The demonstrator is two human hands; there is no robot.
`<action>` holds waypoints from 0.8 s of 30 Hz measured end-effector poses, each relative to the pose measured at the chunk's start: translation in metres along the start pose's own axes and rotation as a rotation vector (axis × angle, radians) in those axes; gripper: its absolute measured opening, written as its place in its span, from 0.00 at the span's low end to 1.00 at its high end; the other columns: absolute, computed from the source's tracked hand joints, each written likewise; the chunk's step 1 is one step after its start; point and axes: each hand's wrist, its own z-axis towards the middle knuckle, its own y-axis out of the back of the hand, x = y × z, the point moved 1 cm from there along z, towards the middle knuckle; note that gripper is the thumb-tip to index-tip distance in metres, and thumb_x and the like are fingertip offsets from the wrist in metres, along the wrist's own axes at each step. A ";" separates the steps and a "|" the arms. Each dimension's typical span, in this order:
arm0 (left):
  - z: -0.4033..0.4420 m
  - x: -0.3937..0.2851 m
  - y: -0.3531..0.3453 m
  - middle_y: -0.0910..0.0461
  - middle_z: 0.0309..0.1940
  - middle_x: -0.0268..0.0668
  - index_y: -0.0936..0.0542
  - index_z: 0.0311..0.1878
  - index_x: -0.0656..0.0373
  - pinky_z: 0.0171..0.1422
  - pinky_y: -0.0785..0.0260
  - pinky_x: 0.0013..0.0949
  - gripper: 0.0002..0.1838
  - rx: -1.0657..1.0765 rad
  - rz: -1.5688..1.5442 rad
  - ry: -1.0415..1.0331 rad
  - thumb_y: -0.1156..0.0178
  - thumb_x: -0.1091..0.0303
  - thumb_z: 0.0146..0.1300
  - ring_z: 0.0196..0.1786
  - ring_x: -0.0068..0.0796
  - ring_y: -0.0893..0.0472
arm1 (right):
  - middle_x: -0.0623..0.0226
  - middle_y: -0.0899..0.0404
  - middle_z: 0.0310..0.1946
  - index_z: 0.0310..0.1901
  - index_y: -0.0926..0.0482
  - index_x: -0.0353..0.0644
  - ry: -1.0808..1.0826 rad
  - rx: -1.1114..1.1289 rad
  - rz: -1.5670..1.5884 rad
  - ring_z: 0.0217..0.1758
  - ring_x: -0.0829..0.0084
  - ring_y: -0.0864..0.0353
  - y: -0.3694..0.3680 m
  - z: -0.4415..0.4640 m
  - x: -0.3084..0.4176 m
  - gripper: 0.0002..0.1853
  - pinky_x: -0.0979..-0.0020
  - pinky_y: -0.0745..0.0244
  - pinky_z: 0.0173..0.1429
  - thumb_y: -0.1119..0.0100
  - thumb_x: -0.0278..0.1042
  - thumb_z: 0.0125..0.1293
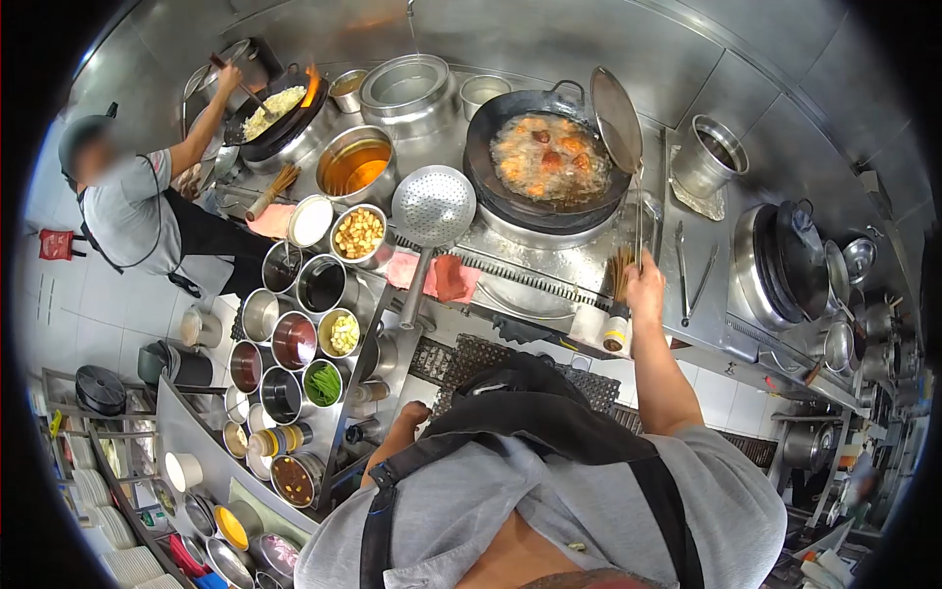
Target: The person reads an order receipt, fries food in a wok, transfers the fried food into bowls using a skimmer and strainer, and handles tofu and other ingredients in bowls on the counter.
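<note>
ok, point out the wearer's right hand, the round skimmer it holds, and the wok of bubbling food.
Right hand (645, 290): head view, middle of the hand.
Round skimmer (614, 118): head view, middle of its disc.
Wok (479, 147): head view, bare dark wall, image-left of the food.

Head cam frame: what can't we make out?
All in the head view:
1. Left hand: too small to tell finger pose or whether it holds anything.
2. Wok bottom: hidden by bubbling liquid and food pieces.
3. Gripped part of the skimmer handle: covered by the right hand.
4. Dark-and-yellow container: any lettering too small.
</note>
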 end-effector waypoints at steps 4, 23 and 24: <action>0.016 0.020 -0.004 0.20 0.45 0.44 0.18 0.40 0.60 0.46 0.23 0.40 0.17 -0.052 0.323 -0.185 0.48 0.57 0.60 0.41 0.43 0.19 | 0.39 0.23 0.37 0.55 0.28 0.36 -0.009 0.008 -0.085 0.46 0.45 0.23 0.005 0.019 0.001 0.23 0.55 0.31 0.53 0.48 0.29 0.56; 0.033 0.017 -0.002 0.21 0.47 0.44 0.20 0.43 0.65 0.39 0.21 0.40 0.21 -0.027 0.189 -0.178 0.48 0.54 0.61 0.40 0.42 0.18 | 0.58 0.20 0.24 0.59 0.30 0.37 -0.036 0.241 0.036 0.11 0.73 0.28 -0.052 0.049 -0.027 0.26 0.69 0.35 0.14 0.54 0.20 0.55; 0.030 0.016 0.000 0.21 0.47 0.44 0.20 0.43 0.65 0.39 0.21 0.40 0.21 -0.027 0.190 -0.179 0.48 0.54 0.61 0.40 0.42 0.18 | 0.58 0.20 0.24 0.59 0.30 0.37 -0.037 0.240 0.036 0.11 0.73 0.28 -0.046 0.046 -0.025 0.26 0.69 0.35 0.14 0.54 0.20 0.55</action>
